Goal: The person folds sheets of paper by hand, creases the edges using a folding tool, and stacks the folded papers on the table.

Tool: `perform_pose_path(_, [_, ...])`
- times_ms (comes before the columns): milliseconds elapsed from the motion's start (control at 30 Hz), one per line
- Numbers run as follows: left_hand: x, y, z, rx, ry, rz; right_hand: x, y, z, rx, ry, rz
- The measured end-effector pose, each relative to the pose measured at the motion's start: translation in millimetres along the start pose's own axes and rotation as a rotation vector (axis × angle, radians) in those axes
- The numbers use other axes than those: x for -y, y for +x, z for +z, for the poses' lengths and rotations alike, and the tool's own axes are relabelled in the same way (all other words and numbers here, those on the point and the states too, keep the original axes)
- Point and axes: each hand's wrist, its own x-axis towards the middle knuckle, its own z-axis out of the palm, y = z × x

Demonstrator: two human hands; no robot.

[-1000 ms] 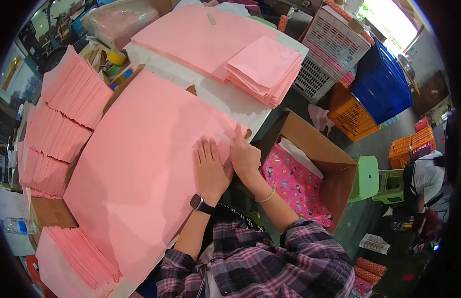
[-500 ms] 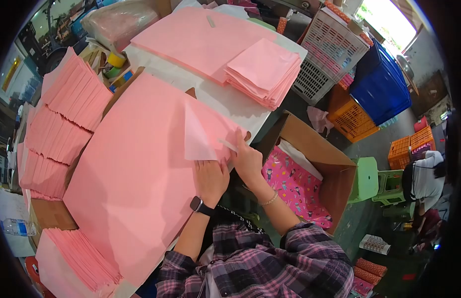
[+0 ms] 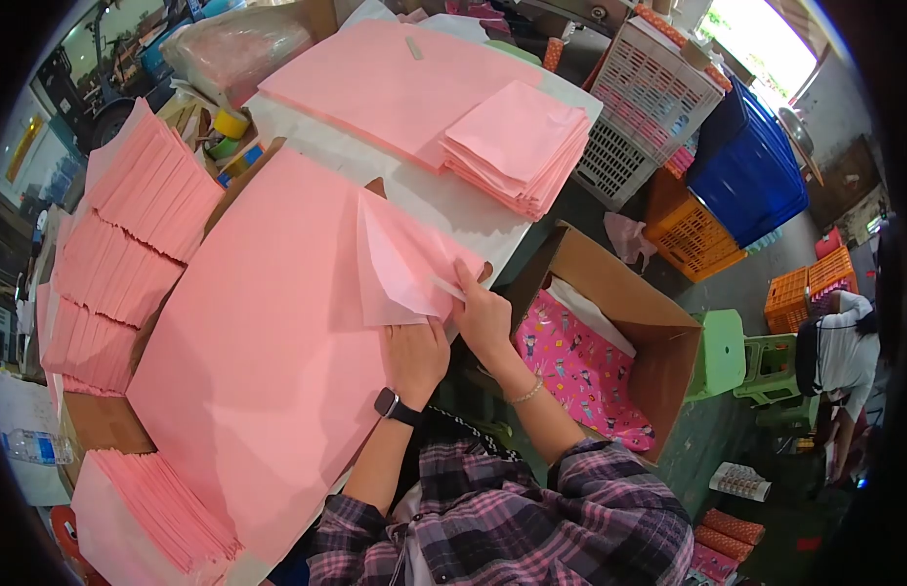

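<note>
A large pink paper sheet [image 3: 268, 293] lies before me on a stack, its near corner turned up into a paler folded flap [image 3: 387, 283]. My left hand [image 3: 417, 359] lies flat on the pink paper at the flap's lower edge, with its fingertips partly hidden. Beside it, my right hand [image 3: 483, 320] is closed on a thin, pale flat stick [image 3: 447, 288], its index finger stretched along the paper near the sheet's right corner. The stick's tip meets the folded paper.
Bundles of pink folded paper [image 3: 141, 190] line the left side. A smaller pink stack [image 3: 517, 137] rests on larger sheets [image 3: 365, 73] at the back. An open cardboard box [image 3: 649, 322] with pink printed wrap stands right, near a green stool [image 3: 717, 354]. A person [image 3: 844, 342] bends at far right.
The folded flap has lifted and bulged into a double fold, its lower edge shifting slightly down. My hands have barely moved. The person at far right has shifted posture.
</note>
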Motion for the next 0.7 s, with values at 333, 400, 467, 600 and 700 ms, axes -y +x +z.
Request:
perform_pose_path(333, [-8,4,-8,-0.008,0.137,0.067,-23,16,-11,0.236,1.389,0.640])
perform_pose_path(400, [-11,3,-11,-0.023,0.189,0.093,-25,16,-19,0.323,1.516,0.694])
perform_pose_path(467, [-14,5,-14,0.012,0.183,0.058,-23,16,-18,0.273,1.493,0.743])
perform_pose_path(600, [-15,5,-15,0.083,0.218,0.020,-19,16,-14,0.182,1.326,0.792])
perform_pose_path(700, [-14,6,-11,0.113,0.214,0.002,-20,15,-2,0.204,1.094,0.682])
